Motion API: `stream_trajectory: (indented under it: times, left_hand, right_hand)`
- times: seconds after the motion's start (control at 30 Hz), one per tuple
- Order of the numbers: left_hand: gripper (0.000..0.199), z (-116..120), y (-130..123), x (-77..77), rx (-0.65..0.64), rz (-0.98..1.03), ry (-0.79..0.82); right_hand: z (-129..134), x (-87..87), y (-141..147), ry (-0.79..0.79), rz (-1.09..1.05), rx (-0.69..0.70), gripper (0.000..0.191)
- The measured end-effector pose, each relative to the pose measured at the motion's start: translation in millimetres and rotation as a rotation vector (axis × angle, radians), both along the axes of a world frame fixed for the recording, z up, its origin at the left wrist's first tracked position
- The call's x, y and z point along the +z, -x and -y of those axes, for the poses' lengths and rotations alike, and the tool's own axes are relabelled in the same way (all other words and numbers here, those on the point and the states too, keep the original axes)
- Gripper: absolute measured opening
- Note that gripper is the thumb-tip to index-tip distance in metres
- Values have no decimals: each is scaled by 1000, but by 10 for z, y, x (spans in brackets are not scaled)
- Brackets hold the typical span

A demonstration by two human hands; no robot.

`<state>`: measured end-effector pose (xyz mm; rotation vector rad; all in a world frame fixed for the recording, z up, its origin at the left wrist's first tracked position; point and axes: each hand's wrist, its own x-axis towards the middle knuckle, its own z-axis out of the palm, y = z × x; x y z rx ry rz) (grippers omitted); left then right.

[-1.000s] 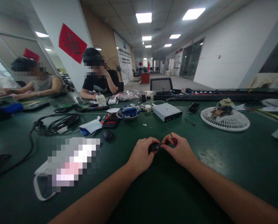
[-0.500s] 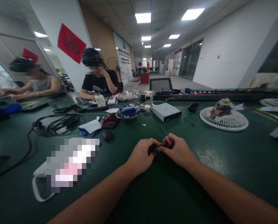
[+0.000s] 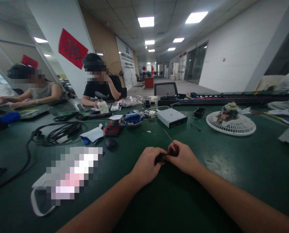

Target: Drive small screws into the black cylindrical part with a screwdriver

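My left hand (image 3: 148, 165) is closed around a small dark part (image 3: 160, 158), most of it hidden by the fingers. Close beside it, my right hand (image 3: 184, 158) is closed on a screwdriver (image 3: 169, 137) with a thin metal shaft. That shaft points up and away to the left, clear of the dark part, while the reddish handle lies within the palm. The right thumb and fingertip also meet at the dark part's right edge. Both hands are just above the green table (image 3: 156, 200), near its middle.
Ahead lie a silver disc drive (image 3: 172, 117), a white fan grille (image 3: 231, 123) and a small black box (image 3: 199, 112). Leftward are a dark mouse (image 3: 110, 143), a coiled black cable (image 3: 54, 131) and a blurred-out pale item with a strap (image 3: 38, 208). Two people sit across the left side.
The view has shifted slightly, moving the background a little down and left. Both hands keep their grips; the fingers at the dark part have moved only slightly.
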<state>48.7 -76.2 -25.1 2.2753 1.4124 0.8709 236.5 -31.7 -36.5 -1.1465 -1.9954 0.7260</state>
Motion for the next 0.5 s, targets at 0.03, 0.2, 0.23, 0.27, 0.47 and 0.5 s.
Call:
stream_trajectory:
  times: [0.03,0.2,0.23,0.27,0.47,0.5]
  left_hand:
    - [37,1,-4,-3,3,3,-2]
    - [32,-4,-30,-4,48,12,-66]
    - [32,-9,-30,-1,68,24,-76]
    - [32,-15,-27,1,93,41,-79]
    - [32,-82,27,-44,266,160,-40]
    - [32,-94,38,-58,292,182,-39]
  right_hand:
    - [-3,3,-1,14,-6,-2,25]
    - [17,23,-31,-34,-87,87,15]
    - [20,23,-36,-46,-120,76,19]
    - [19,22,-39,-55,-150,50,25]
    - [-9,35,-23,-65,-96,-25,22]
    - [-13,34,-20,-65,-97,-17,23]
